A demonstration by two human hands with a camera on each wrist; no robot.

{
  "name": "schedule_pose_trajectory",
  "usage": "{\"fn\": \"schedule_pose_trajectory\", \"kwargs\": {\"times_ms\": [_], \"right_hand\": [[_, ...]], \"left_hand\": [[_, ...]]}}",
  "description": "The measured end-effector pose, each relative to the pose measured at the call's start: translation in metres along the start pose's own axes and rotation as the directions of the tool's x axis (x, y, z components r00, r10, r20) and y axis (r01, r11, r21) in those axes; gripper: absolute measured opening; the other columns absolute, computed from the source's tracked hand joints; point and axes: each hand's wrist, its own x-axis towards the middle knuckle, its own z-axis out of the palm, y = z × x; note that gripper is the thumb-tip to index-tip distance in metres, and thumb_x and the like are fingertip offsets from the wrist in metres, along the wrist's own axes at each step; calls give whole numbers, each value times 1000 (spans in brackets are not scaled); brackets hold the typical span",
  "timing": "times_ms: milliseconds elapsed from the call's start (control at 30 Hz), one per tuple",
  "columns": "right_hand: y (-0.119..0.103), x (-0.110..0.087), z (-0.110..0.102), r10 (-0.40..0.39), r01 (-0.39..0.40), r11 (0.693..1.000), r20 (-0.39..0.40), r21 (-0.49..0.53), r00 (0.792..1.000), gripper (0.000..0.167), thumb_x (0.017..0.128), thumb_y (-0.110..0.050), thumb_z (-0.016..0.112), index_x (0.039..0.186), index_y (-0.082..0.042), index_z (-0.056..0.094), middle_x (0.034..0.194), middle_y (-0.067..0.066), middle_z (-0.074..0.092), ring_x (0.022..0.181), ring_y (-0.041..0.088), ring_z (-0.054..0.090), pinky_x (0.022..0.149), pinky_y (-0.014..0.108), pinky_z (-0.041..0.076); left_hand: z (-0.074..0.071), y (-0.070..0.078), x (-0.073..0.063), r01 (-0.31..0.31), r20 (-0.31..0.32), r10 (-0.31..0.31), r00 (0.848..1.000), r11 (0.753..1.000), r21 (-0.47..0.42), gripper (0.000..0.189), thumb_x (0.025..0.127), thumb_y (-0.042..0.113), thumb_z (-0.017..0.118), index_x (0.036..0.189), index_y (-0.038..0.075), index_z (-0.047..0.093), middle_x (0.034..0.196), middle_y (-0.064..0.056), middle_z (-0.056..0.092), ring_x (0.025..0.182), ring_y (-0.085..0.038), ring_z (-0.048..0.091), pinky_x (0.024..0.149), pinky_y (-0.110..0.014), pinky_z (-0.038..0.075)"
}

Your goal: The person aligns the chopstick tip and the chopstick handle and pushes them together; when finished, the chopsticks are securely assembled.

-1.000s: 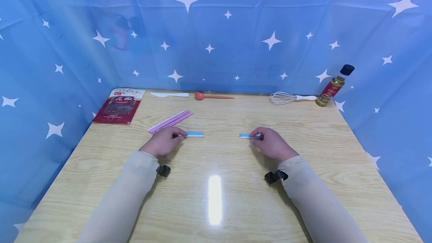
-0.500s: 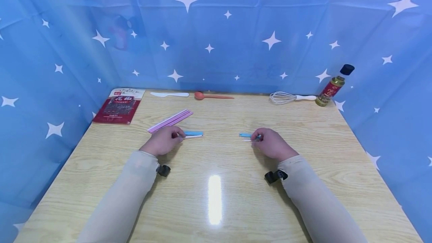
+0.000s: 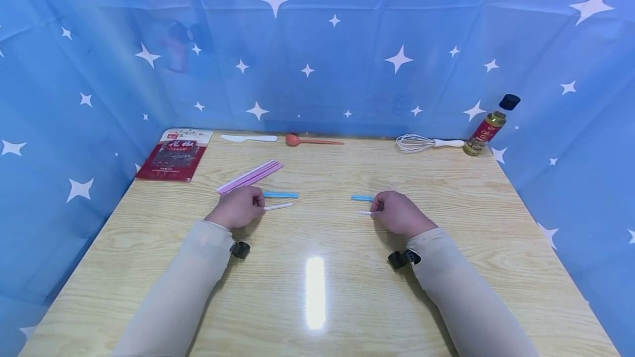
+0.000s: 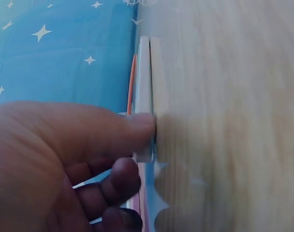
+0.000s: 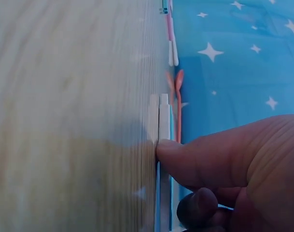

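Note:
My left hand point(image 3: 238, 206) pinches a slim white chopstick point(image 3: 279, 206) near its end, low over the table. Just behind it lie blue chopsticks point(image 3: 281, 195), partly hidden by that hand. My right hand point(image 3: 398, 214) pinches a second white chopstick point(image 3: 364, 212), its tip showing to the left of the fingers. Blue chopsticks point(image 3: 362, 198) lie behind this one too, largely covered by the hand. In the left wrist view the thumb presses the flat side of the white chopstick point(image 4: 144, 72); in the right wrist view the thumb does likewise on its white chopstick point(image 5: 164, 116).
Pink and white chopsticks point(image 3: 250, 176) lie slanted behind my left hand. Along the table's back edge are a red spice packet point(image 3: 175, 156), white knife point(image 3: 249, 138), orange spoon point(image 3: 315, 141), whisk point(image 3: 429, 143) and oil bottle point(image 3: 485, 133). A starry blue curtain point(image 3: 317, 43) encloses the table.
Both hands have drawn their white chopsticks toward me, away from the blue ones they lay against. The gaps between white and blue have widened. The blue chopsticks stay about where they were.

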Motion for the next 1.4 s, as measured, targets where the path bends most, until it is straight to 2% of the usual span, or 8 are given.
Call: {"fn": "schedule_pose_trajectory", "kwargs": {"times_ms": [133, 233, 433, 533, 633, 767, 933, 1400], "right_hand": [[-2, 1, 1, -43, 43, 999, -21, 9, 999, 9, 103, -11, 65, 95, -8, 67, 86, 6, 60, 73, 21, 52, 66, 34, 44], [-5, 0, 3, -122, 125, 990, -62, 63, 991, 7, 104, -10, 63, 97, -7, 66, 86, 6, 59, 74, 20, 51, 67, 34, 44], [-21, -8, 5, -293, 317, 926, -142, 203, 946, 3, 104, -9, 65, 105, -7, 67, 89, 3, 60, 80, 19, 53, 70, 29, 46], [-30, -13, 6, -334, 368, 899, -170, 239, 927, 11, 103, -7, 66, 113, -6, 70, 93, 4, 66, 82, 19, 56, 71, 28, 49], [-37, -18, 7, -347, 388, 881, -188, 271, 919, 14, 103, -7, 66, 116, -7, 73, 98, 9, 71, 82, 18, 58, 71, 28, 51], [-42, -23, 8, -363, 416, 856, -215, 307, 907, 13, 103, -6, 66, 114, -6, 74, 102, 13, 72, 85, 18, 61, 74, 28, 54], [-45, -25, 11, -375, 434, 836, -227, 336, 899, 12, 103, -5, 66, 112, -5, 74, 100, 9, 71, 87, 17, 63, 76, 27, 55], [-43, -26, 10, -395, 453, 828, -229, 331, 889, 12, 103, -7, 67, 111, -6, 75, 102, 6, 71, 86, 16, 63, 75, 28, 55]], "left_hand": [[1, 2, 1, -61, -32, 58, 998, 994, -91, 7, 98, 14, 71, 93, 12, 67, 85, -3, 63, 75, -19, 55, 72, -34, 46], [3, 6, 1, -119, -60, 109, 992, 972, -201, 5, 100, 14, 69, 97, 11, 66, 87, -4, 63, 76, -19, 55, 69, -34, 48], [12, 18, -1, -246, -165, 195, 967, 889, -387, 4, 102, 13, 68, 101, 8, 67, 97, -3, 66, 90, -19, 58, 79, -31, 48], [17, 28, -4, -285, -225, 202, 953, 847, -449, 4, 101, 12, 70, 100, 8, 68, 99, -3, 67, 93, -20, 58, 78, -30, 46], [21, 37, -6, -301, -249, 202, 947, 823, -481, 3, 100, 10, 71, 99, 10, 68, 97, -2, 67, 89, -20, 57, 74, -29, 44], [26, 44, -9, -322, -251, 224, 942, 815, -482, 4, 100, 8, 71, 99, 9, 68, 96, -1, 66, 88, -20, 56, 74, -29, 43], [26, 48, -12, -337, -246, 243, 938, 803, -492, 6, 100, 7, 70, 97, 12, 68, 96, -2, 67, 89, -21, 56, 77, -33, 41], [26, 47, -12, -334, -208, 263, 942, 794, -508, 11, 99, 4, 70, 94, 14, 70, 97, -1, 68, 91, -22, 58, 82, -37, 42]]}}
